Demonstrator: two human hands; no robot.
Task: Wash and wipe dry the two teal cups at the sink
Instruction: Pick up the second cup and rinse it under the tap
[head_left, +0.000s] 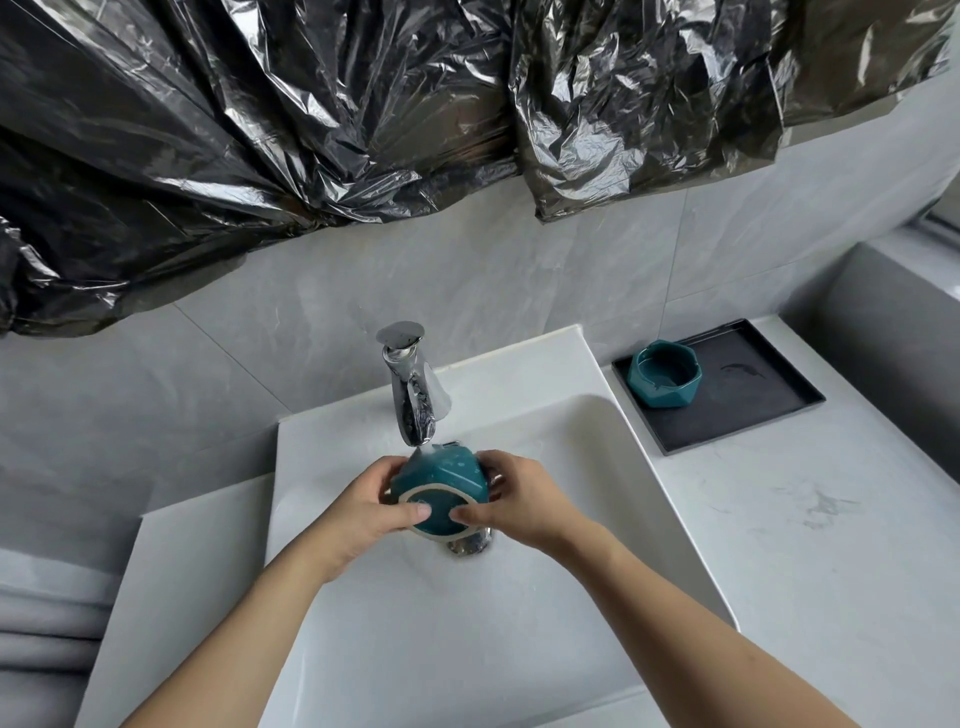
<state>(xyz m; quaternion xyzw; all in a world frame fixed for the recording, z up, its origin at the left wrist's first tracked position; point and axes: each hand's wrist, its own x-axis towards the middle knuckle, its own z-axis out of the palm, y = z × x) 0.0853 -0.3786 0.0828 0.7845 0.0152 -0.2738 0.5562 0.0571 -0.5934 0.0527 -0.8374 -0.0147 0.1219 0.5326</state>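
Note:
A teal faceted cup is held over the white sink basin, tipped so its pale-rimmed base faces me, right under the chrome faucet. Water runs from the spout onto the cup's upper side. My left hand grips the cup from the left, thumb on the base. From the right, my right hand grips it, thumb also on the base. A second teal cup stands upright on a black tray at the right.
The tray lies on a pale marble counter right of the basin. The chrome drain shows just below the held cup. Crumpled black plastic sheeting hangs across the grey wall above. Grey fabric lies at the far left.

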